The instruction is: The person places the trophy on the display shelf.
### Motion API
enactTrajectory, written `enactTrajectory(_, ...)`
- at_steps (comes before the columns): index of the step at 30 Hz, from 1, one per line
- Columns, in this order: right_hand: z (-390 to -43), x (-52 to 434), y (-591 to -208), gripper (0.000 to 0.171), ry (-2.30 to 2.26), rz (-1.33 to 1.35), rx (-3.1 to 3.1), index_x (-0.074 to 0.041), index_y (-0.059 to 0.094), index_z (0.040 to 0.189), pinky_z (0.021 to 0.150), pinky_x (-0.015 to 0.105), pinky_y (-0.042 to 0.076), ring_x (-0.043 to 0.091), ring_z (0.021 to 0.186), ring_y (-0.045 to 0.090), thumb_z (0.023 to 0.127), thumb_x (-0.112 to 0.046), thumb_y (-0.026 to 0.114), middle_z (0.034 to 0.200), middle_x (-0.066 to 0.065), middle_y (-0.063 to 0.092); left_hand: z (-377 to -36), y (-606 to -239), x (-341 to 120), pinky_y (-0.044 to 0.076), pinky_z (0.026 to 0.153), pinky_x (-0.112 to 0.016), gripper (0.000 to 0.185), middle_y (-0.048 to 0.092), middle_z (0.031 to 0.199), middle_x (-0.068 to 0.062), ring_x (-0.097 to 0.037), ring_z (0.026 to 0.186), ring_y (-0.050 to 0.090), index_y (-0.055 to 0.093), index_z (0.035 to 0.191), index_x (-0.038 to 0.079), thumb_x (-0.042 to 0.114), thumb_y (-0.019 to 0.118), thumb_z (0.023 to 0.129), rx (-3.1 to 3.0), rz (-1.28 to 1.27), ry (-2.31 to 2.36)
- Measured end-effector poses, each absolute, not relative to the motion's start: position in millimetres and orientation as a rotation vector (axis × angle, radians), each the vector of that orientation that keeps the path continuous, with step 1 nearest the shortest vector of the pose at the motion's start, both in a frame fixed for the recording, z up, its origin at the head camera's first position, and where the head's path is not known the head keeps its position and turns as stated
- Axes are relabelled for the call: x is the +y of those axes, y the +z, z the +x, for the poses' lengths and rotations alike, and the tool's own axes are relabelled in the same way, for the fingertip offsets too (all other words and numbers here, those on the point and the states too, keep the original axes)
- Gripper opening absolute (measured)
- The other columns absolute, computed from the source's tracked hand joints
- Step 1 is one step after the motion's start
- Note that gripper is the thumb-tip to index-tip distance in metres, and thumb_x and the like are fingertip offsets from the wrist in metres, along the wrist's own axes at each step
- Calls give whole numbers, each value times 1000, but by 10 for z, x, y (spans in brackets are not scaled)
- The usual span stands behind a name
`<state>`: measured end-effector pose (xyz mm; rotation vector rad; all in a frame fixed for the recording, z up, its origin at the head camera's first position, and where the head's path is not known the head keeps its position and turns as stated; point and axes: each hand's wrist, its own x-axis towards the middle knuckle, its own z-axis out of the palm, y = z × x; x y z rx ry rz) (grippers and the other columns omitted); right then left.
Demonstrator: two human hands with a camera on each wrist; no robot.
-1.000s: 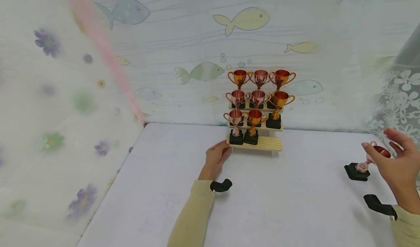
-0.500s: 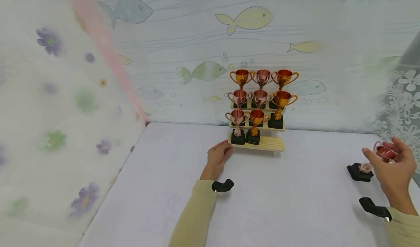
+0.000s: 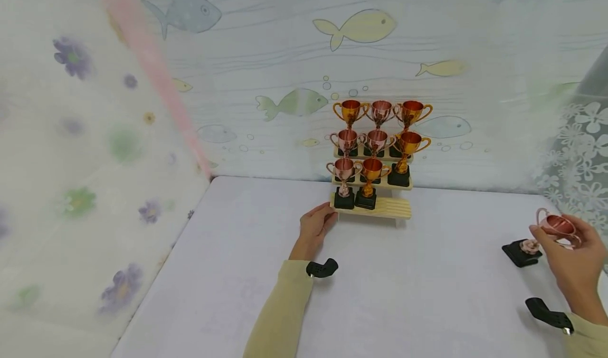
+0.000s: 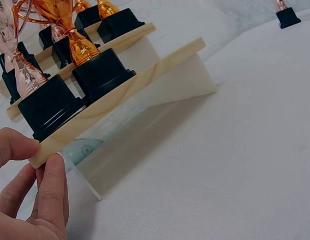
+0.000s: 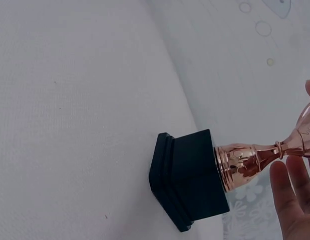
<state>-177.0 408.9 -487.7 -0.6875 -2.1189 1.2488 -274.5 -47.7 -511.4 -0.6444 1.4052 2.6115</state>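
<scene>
Near the right edge of the white table (image 3: 408, 289): one rose-pink trophy (image 3: 553, 225), grasped at its cup by the right hand (image 3: 572, 257), fingers curled about the bowl. A second ago this hand hovered spread over the cup without contact; half a second ago it closed on it; now the cup leans toward the person while the black base (image 3: 520, 253) stays low at the table surface. The right-wrist view shows the base (image 5: 187, 182) tilted, whether one edge touches the cloth cannot be told. Judgement: the trophy has passed from standing free to being in hand, at the start of a lift.

At the table's far edge, middle: a three-step wooden display stand (image 3: 391, 208). The left hand (image 3: 315, 228) pinches the left end of the lowest step (image 4: 119, 102), thumb above and fingers below per the left-wrist view, and has not shifted across the three moments.

Contents of the stand: eight trophies. Top step, three. Middle step, three. Lowest step, two only, a pink trophy (image 3: 343, 181) at left and a gold trophy (image 3: 370, 181) just beside it; the right part of that step is bare wood.

Surroundings: fish-patterned backdrop (image 3: 351, 28) behind the stand; floral curtain (image 3: 71, 136) along the left edge; lace curtain (image 3: 579, 152) at the right edge, near the held trophy.

Obstructions: open cloth lies between the held trophy and the stand. Judgement: the tall gold trophy (image 3: 404, 152) on the middle step overhangs the bare spot and could be knocked.
</scene>
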Motion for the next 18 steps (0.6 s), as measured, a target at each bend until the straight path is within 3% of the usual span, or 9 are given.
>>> enactTrajectory(4, -1722, 4087, -4884, 57, 1279, -686, -2089, -22, 56, 142, 75, -3, 36, -10, 105, 41, 90, -9, 74, 115, -29, 48, -2732, -5112, -480, 59, 93, -31, 36, 67, 114, -19, -16, 91, 68, 65, 126, -10, -7, 66, 91, 1416, -642, 2611)
enactTrajectory(11, -1697, 4073, -4884, 45, 1290, -679, -2032, -37, 58, 116, 73, -1, 36, -9, 98, 43, 87, -9, 78, 109, -28, 49, -2729, -5098, -475, 59, 95, -33, 36, 67, 111, -17, -16, 90, 68, 64, 127, -10, -7, 66, 91, 1419, -642, 2612)
enactTrajectory(18, -1703, 3956, -4859, 49, 1327, -544, -1995, -27, 66, 118, 70, -4, 43, -6, 92, 49, 82, 3, 79, 102, -24, 53, -2735, -5095, -470, 59, 95, -32, 36, 67, 114, -19, -16, 91, 68, 64, 126, -10, -8, 66, 90, 1419, -641, 2609)
